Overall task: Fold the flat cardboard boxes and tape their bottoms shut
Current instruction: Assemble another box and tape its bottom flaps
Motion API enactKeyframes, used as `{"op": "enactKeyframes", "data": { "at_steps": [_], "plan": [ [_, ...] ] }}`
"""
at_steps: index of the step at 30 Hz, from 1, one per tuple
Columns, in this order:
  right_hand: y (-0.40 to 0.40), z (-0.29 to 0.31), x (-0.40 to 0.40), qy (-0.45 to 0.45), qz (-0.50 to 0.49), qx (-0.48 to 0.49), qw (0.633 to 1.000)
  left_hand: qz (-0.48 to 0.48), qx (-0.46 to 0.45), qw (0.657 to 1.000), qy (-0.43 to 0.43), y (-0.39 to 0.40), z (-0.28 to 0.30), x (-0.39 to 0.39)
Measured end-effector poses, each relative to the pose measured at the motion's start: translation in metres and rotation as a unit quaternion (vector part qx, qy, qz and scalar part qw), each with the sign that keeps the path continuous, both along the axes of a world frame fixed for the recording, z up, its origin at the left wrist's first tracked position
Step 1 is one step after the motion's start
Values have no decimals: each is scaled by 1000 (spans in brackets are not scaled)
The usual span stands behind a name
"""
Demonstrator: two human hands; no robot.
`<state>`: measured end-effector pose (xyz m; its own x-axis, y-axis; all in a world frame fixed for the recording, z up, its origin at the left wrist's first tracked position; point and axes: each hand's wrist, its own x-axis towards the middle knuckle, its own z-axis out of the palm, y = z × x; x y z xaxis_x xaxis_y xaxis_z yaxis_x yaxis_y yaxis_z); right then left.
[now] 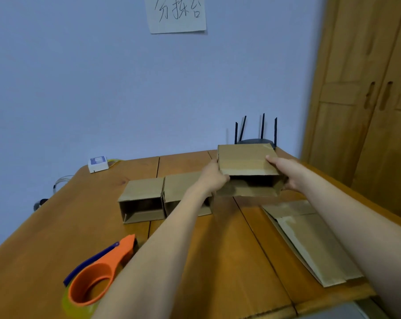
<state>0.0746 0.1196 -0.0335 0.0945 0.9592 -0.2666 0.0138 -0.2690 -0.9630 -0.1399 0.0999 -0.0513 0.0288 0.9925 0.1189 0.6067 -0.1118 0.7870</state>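
Observation:
I hold a folded cardboard box (246, 161) above the far right of the wooden table (45, 226), its open side facing me. My left hand (214, 177) grips its left edge and my right hand (284, 172) grips its right side. Two folded boxes lie on their sides in a row on the table: one at the left (140, 199), and a second (183, 187) partly hidden by my left forearm. A stack of flat cardboard boxes (310, 240) lies at the right. An orange tape dispenser (98, 270) with clear tape rests at the front left.
A black router (254, 140) with several antennas stands behind the held box against the blue wall. A small white device (98, 164) with cables sits at the table's back left. A wooden wardrobe (367, 100) rises at the right. A paper note (177, 13) hangs on the wall.

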Motion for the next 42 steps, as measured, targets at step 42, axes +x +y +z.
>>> {"op": "enactKeyframes", "data": {
  "at_steps": [42],
  "plan": [
    [24, -37, -137, -632, 143, 234, 725, 132, -112, 909, 379, -20, -35, -110]
  ]
}}
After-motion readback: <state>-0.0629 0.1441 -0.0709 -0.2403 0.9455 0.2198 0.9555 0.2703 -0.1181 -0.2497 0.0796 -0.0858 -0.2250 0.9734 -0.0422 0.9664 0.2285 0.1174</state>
